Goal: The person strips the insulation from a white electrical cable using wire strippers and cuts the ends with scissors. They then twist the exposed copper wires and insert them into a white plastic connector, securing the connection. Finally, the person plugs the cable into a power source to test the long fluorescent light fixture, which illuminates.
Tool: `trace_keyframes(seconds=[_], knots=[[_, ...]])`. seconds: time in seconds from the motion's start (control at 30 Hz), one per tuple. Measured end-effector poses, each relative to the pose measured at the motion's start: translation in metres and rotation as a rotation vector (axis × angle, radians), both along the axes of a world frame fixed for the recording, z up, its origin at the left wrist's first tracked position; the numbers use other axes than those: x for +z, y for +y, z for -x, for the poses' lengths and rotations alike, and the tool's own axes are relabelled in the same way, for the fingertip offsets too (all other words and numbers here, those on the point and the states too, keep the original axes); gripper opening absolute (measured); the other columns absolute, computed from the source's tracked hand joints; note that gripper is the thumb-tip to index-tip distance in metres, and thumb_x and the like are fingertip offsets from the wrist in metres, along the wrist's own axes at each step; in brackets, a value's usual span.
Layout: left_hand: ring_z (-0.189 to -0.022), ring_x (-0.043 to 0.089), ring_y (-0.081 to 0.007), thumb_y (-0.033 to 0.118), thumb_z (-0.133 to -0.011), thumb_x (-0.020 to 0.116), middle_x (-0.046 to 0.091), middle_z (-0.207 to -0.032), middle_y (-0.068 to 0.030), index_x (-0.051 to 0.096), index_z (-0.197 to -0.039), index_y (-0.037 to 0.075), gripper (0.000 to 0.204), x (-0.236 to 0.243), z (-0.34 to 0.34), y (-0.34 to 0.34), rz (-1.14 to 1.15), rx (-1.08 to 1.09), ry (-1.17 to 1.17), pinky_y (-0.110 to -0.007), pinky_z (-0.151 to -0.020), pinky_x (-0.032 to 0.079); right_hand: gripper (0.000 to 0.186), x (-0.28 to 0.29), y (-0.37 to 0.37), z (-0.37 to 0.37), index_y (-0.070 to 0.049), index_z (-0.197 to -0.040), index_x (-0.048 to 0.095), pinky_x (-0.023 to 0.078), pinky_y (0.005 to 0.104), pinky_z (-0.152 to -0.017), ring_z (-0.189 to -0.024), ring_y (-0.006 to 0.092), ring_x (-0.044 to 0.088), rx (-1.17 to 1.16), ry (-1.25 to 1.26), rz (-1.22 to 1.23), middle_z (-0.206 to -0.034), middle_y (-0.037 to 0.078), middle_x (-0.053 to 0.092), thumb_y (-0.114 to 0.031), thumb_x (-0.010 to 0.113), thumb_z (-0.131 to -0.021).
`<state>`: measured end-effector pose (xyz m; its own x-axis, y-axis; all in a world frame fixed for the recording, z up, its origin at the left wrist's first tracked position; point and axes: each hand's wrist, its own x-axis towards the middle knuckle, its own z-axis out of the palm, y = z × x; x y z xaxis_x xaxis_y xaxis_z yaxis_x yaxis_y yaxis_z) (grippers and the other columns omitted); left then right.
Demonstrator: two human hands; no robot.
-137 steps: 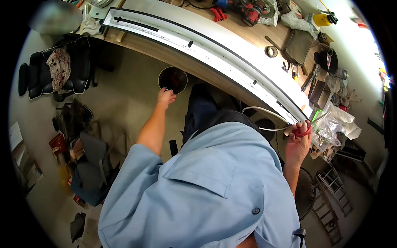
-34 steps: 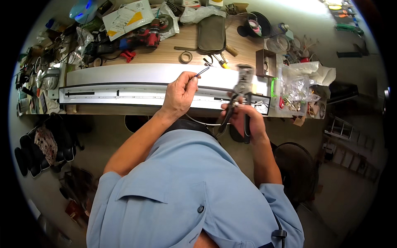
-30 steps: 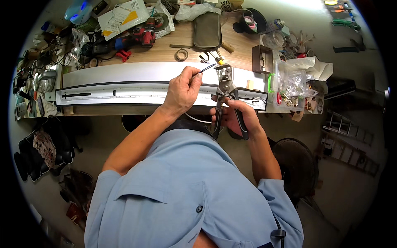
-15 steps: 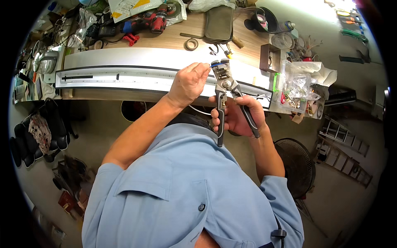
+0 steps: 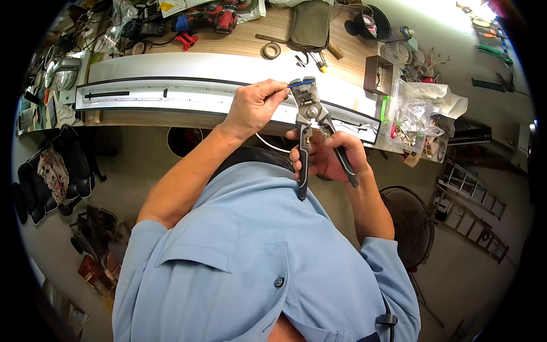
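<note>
My left hand (image 5: 256, 105) pinches a thin blue wire (image 5: 299, 82), whose end lies across the jaws of a wire stripper (image 5: 307, 96). My right hand (image 5: 336, 157) grips the stripper by its black-and-grey handles, which stand spread apart. Behind both hands, a long white light fixture (image 5: 142, 92) with a black rim lies along the front of the workbench (image 5: 347, 40). A white cable (image 5: 268, 145) hangs below the bench edge, between my forearms.
The bench holds a red drill (image 5: 227, 17), tape roll (image 5: 271, 50), olive pouch (image 5: 307, 23), brown box (image 5: 377, 77) and clear bin (image 5: 407, 114). Below are a black chair (image 5: 74, 171), round bucket (image 5: 178, 143), fan (image 5: 407, 222) and ladders (image 5: 467, 188).
Red scissors in my right hand have given way to the stripper. My left hand rose from the bucket to hold the wire, which moved into the jaws. Over the last half second both hands barely moved.
</note>
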<state>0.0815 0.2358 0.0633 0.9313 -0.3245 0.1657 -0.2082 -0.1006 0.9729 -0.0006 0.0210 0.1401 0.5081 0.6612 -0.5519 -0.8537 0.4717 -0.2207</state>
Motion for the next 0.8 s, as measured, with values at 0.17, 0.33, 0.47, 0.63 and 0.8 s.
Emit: trace_keyframes(seconds=[0.17, 0.33, 0.47, 0.63, 0.8], knots=[[-0.075, 0.069, -0.0134, 0.004, -0.092, 0.069, 0.073, -0.085, -0.0104, 0.071, -0.1, -0.002, 0.01, 0.001, 0.001, 0.004, -0.02, -0.003, 0.013, -0.026, -0.067, 0.053, 0.069, -0.001, 0.003, -0.002, 0.006, -0.141, 0.044, 0.051, 0.0497, -0.094, -0.098, 0.0334, 0.066, 0.014, 0.004, -0.016, -0.112, 0.023, 0.065, -0.027, 0.05, -0.079], [-0.06, 0.064, -0.023, 0.01, -0.092, 0.069, 0.067, -0.073, -0.0136, 0.07, -0.095, 0.001, 0.009, 0.006, -0.002, 0.008, -0.073, -0.005, -0.033, -0.032, -0.058, 0.05, 0.066, -0.001, 0.005, -0.003, 0.006, -0.136, 0.047, 0.052, 0.0471, -0.085, -0.092, 0.0346, 0.063, 0.036, 0.039, 0.079, -0.102, 0.021, 0.063, -0.028, 0.051, -0.08], [-0.062, 0.065, -0.0144, 0.009, -0.092, 0.07, 0.07, -0.073, -0.0121, 0.071, -0.096, -0.001, 0.011, 0.012, -0.007, 0.016, -0.122, -0.061, 0.006, -0.028, -0.058, 0.05, 0.06, 0.001, 0.008, -0.006, 0.005, -0.132, 0.05, 0.052, 0.0456, -0.081, -0.087, 0.0334, 0.062, 0.072, 0.048, 0.125, -0.097, 0.02, 0.063, -0.027, 0.05, -0.08], [-0.061, 0.064, -0.0134, 0.012, -0.093, 0.069, 0.07, -0.072, -0.0127, 0.071, -0.095, -0.002, 0.014, 0.016, -0.015, 0.024, -0.166, -0.103, 0.07, -0.028, -0.057, 0.049, 0.05, 0.005, 0.014, -0.017, 0.003, -0.127, 0.055, 0.052, 0.0438, -0.082, -0.085, 0.0295, 0.064, 0.093, 0.046, 0.128, -0.095, 0.017, 0.065, -0.023, 0.046, -0.085], [-0.064, 0.067, -0.0115, 0.01, -0.093, 0.069, 0.071, -0.072, -0.01, 0.072, -0.096, -0.002, 0.013, 0.011, -0.026, 0.035, -0.122, -0.066, 0.11, -0.027, -0.059, 0.051, 0.04, 0.008, 0.031, -0.034, 0.002, -0.118, 0.058, 0.053, 0.0379, -0.072, -0.074, 0.0246, 0.064, 0.111, 0.03, 0.289, -0.083, 0.013, 0.065, -0.022, 0.048, -0.087]])
